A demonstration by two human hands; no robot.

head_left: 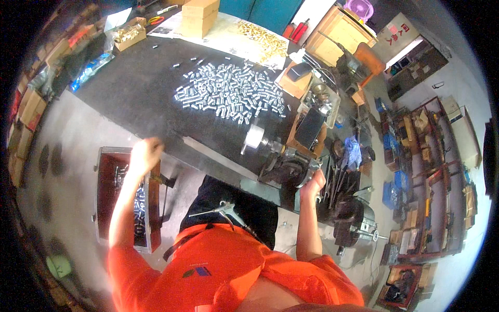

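Note:
My left hand (147,154) is smeared by motion, above the inner edge of an open red-lined box (106,195) holding many small metal parts (139,208). Whether anything is between its fingers cannot be made out. My right hand (314,183) is closed round a metal handle (318,165) at the right end of a dark bench-mounted fixture (283,165). The fixture has a pale round head (254,136) at its left end. Beyond it, a wide heap of short silvery metal cylinders (231,91) lies on the black bench top (130,93).
An air blow gun (224,209) is in front of my waist. Brass-coloured parts (262,39) lie on paper at the back, beside a cardboard box (200,18). A bench vise (356,221) and wrenches are at the right; shelving (431,177) stands farther right.

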